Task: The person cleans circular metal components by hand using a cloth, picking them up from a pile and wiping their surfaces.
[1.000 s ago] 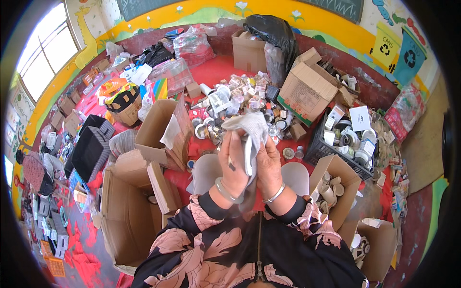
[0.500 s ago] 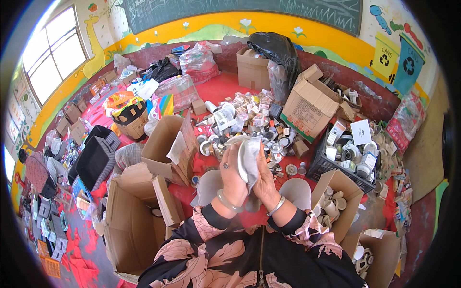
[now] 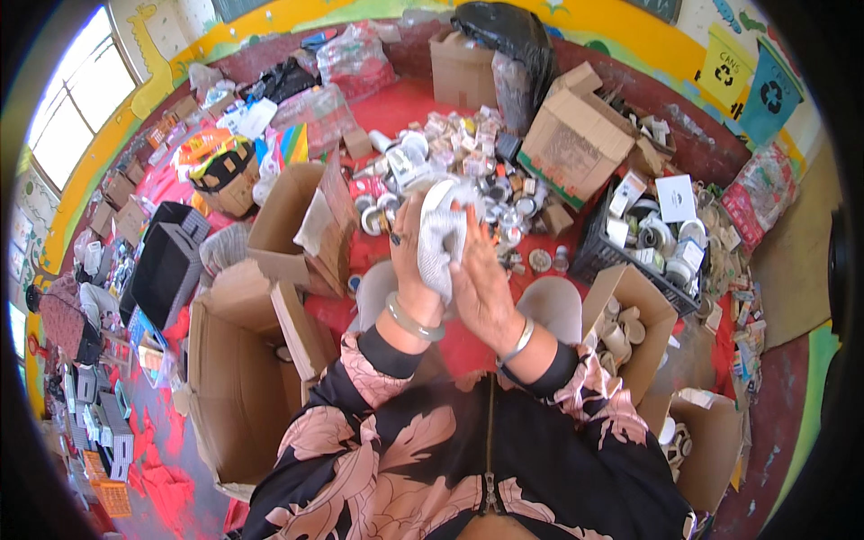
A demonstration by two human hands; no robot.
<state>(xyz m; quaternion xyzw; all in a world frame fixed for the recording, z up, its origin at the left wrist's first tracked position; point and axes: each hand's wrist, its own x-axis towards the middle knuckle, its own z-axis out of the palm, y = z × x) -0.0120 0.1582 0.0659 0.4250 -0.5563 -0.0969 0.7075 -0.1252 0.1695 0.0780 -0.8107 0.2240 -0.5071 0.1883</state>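
Raised in front of my chest, my left hand (image 3: pixel 412 263) is wrapped round a white round-rimmed object (image 3: pixel 441 193), whose kind I cannot make out. A grey-white knit cloth (image 3: pixel 440 245) lies over it and hangs down between my palms, hiding most of it. From the other side, my right hand (image 3: pixel 482 286) presses the cloth, its thumb on the fabric and its fingers pointing up, slightly blurred. Beyond my hands a heap of small boxes and round white and metallic parts (image 3: pixel 468 148) covers the red floor sheet.
Open cardboard boxes stand at my left, one nearer (image 3: pixel 243 387) and one farther (image 3: pixel 286 220). To the right are a box of white cylindrical parts (image 3: pixel 643 360) and a full black crate (image 3: pixel 594 256). A black bin (image 3: pixel 166 270) tilts farther left, near another person (image 3: pixel 67 310).
My view has tilted downward. Both hands have shifted with the white object, and my right hand's fingers have moved up and apart along the cloth, showing more of it.
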